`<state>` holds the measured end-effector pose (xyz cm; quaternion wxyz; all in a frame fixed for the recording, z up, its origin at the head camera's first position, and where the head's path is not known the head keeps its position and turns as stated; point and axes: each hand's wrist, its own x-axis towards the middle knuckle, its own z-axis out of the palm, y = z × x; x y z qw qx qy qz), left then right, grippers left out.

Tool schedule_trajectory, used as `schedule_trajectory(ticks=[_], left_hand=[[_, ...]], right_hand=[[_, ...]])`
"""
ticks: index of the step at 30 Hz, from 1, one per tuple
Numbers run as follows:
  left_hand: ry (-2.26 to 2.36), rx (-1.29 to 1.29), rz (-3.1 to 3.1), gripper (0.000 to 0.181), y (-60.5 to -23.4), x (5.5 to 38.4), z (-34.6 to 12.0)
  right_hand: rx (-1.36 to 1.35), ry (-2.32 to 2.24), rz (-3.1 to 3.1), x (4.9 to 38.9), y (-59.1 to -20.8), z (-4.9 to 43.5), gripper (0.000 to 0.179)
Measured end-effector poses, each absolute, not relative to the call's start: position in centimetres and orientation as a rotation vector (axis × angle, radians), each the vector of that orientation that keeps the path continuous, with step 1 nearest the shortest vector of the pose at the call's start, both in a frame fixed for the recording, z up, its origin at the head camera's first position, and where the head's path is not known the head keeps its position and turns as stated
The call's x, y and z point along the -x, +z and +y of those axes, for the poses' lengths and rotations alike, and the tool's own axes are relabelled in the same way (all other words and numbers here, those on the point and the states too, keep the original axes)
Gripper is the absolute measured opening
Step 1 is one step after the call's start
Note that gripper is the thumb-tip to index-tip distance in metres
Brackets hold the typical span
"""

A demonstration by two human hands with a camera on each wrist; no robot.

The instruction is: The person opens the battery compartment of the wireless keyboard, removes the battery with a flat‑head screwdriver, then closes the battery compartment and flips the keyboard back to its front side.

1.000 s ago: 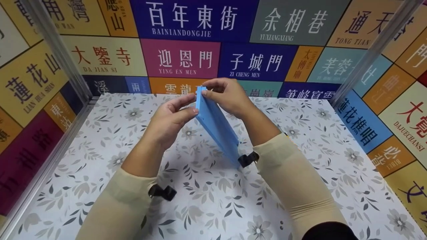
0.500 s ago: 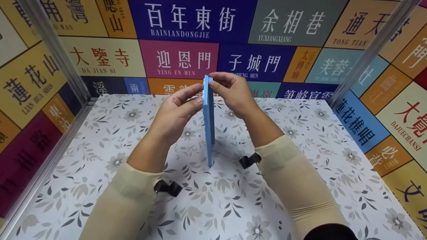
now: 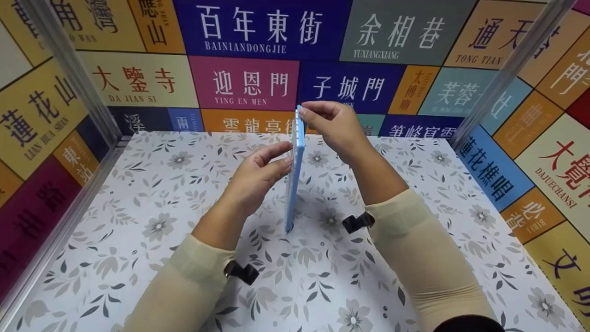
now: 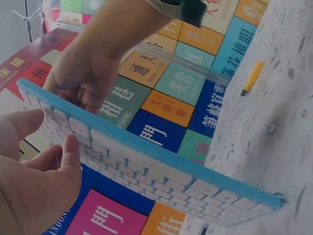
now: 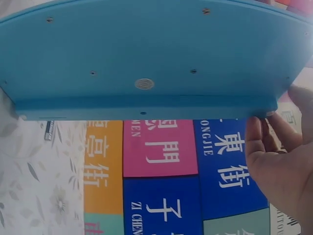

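A light blue keyboard with white keys (image 4: 142, 161) stands on its short end, nearly upright, its lower end at the tabletop. It appears edge-on in the head view (image 3: 296, 180). My right hand (image 3: 334, 127) pinches its upper end between thumb and fingers. The screwed blue back (image 5: 146, 49) faces right, towards that wrist's camera. On the key side, my left hand (image 3: 260, 177) has its thumb and fingers extended, with fingertips at the keys below the upper end. In the left wrist view the left hand (image 4: 44, 181) is not wrapped round the keyboard.
A white tablecloth with grey leaves (image 3: 161, 272) covers the table. Colourful sign-printed panels (image 3: 244, 83) enclose its back and sides, with metal posts (image 3: 78, 69) at the corners. A yellow pen-like item with a dark end (image 4: 253, 78) lies on the cloth.
The keyboard has swung from a slant to near upright and shifted right. The right hand moved right with its upper end. My left hand has slid from the upper edge down the key side.
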<state>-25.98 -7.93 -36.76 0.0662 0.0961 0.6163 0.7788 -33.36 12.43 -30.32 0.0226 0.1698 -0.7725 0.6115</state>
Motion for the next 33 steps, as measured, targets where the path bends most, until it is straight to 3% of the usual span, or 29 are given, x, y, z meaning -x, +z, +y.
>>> schedule_trajectory(ticks=[19,33], left_hand=[[2.339,0.047,1.694,0.056,-46.3,27.5,-7.8],[2.221,0.075,1.727,0.051,-48.0,27.2,-7.1]], right_hand=[[-0.38,1.804,-2.477,32.4,-28.5,15.3,0.041],[-0.207,1.691,-2.547,31.3,-27.9,17.1,0.037]])
